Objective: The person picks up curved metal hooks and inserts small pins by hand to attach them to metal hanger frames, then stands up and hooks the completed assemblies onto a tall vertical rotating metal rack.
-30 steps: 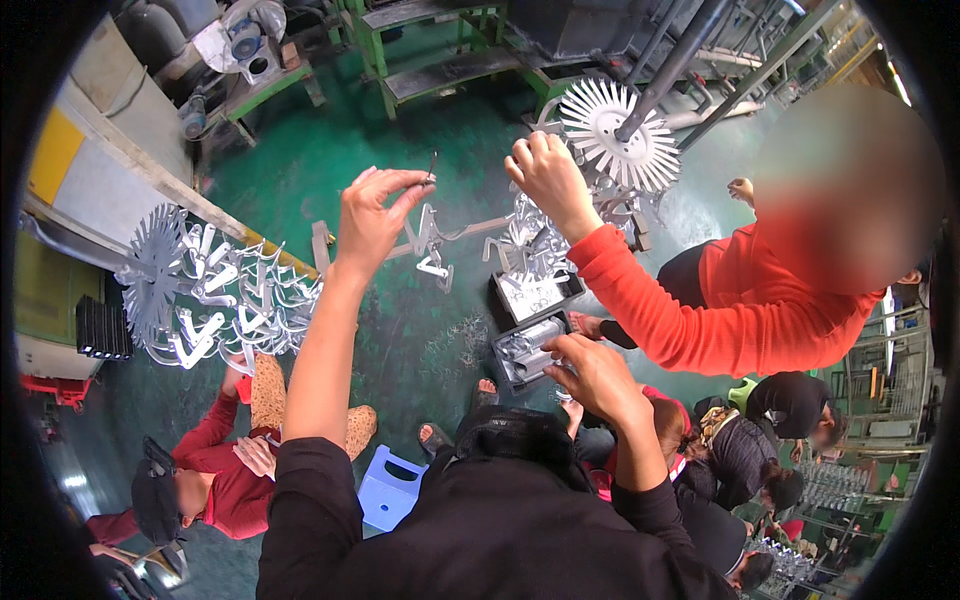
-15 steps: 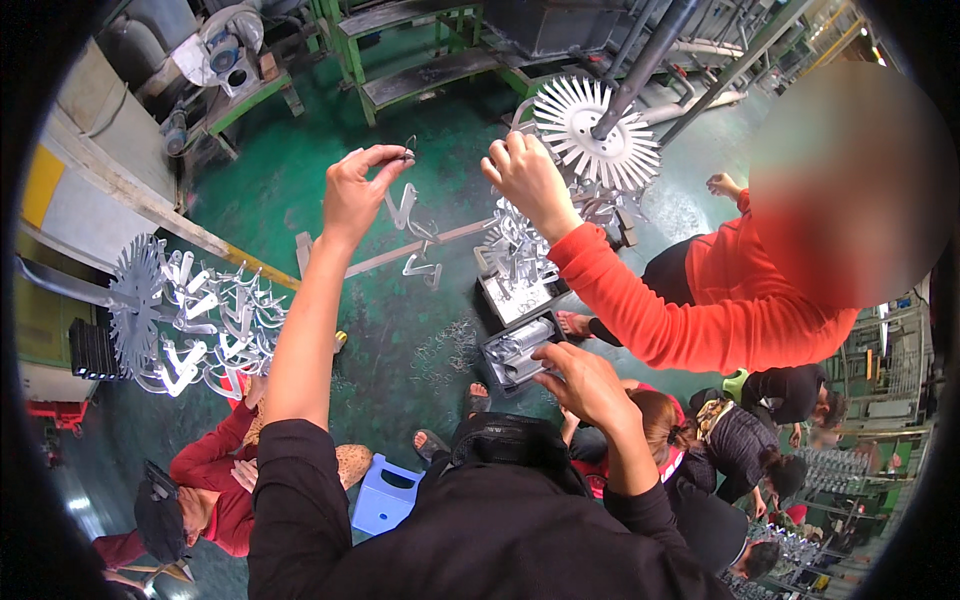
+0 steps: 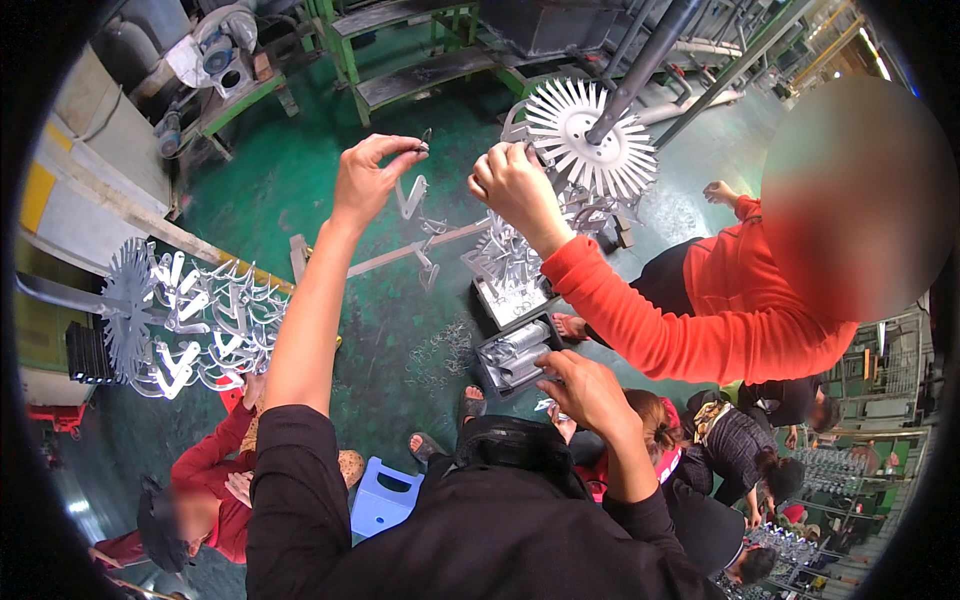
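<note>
My left hand (image 3: 372, 182) is raised and stretched forward, its thumb and fingers pinching a small dark wire hook (image 3: 428, 137). Just below the fingertips are silver lever-shaped metal parts (image 3: 411, 197) strung one under another; whether they hang from the hook, I cannot tell. My right hand (image 3: 590, 395) is held lower, close to my body, fingers bent and apart with nothing visible in them. Beyond its fingertips is a grey box (image 3: 492, 383) of silver metal parts. A co-worker's hand (image 3: 518, 190), in a red sleeve, is raised to the right of my left hand.
A slotted metal disc (image 3: 592, 135) on a dark pole stands ahead right. Another disc (image 3: 128, 310) at left carries many silver parts. A blue plastic stool (image 3: 385, 500) is by my left side. Loose wire hooks (image 3: 440, 352) lie on the green floor. People sit at both sides.
My left hand has shifted slightly right and up with the hook, and the hanging parts have swung. The co-worker's raised hand has moved a little left. My right hand has dropped slightly.
</note>
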Demonstrator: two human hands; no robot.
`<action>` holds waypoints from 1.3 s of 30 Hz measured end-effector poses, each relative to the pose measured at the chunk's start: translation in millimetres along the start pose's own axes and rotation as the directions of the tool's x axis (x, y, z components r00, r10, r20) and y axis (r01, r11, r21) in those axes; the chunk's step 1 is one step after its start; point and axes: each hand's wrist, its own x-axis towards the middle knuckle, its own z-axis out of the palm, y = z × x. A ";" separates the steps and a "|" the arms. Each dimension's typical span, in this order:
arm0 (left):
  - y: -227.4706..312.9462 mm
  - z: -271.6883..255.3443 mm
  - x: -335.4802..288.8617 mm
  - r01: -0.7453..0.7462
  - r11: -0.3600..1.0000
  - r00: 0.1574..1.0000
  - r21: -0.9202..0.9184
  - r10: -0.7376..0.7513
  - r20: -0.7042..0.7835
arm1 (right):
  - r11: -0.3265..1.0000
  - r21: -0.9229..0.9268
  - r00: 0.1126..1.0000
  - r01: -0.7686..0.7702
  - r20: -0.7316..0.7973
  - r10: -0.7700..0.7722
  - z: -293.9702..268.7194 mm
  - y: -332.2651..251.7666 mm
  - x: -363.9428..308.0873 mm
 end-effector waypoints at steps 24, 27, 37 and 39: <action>-35.7 62.4 80.1 -0.130 0.973 0.967 -0.189 0.166 0.191 | 0.996 0.036 0.997 -0.080 0.024 0.080 4.1 23.2 9.3; -40.7 70.0 88.0 -0.133 0.971 0.956 -0.196 0.178 0.233 | 0.995 0.045 0.996 -0.087 0.021 0.086 4.0 26.0 10.2; -41.9 101.8 103.8 -0.188 0.970 0.941 -0.153 0.223 0.253 | 0.988 0.058 0.989 -0.143 0.051 0.141 -1.2 28.2 8.5; -41.0 107.8 105.7 -0.179 0.973 0.946 -0.143 0.210 0.247 | 0.988 0.049 0.989 -0.143 0.048 0.141 -2.0 30.2 7.6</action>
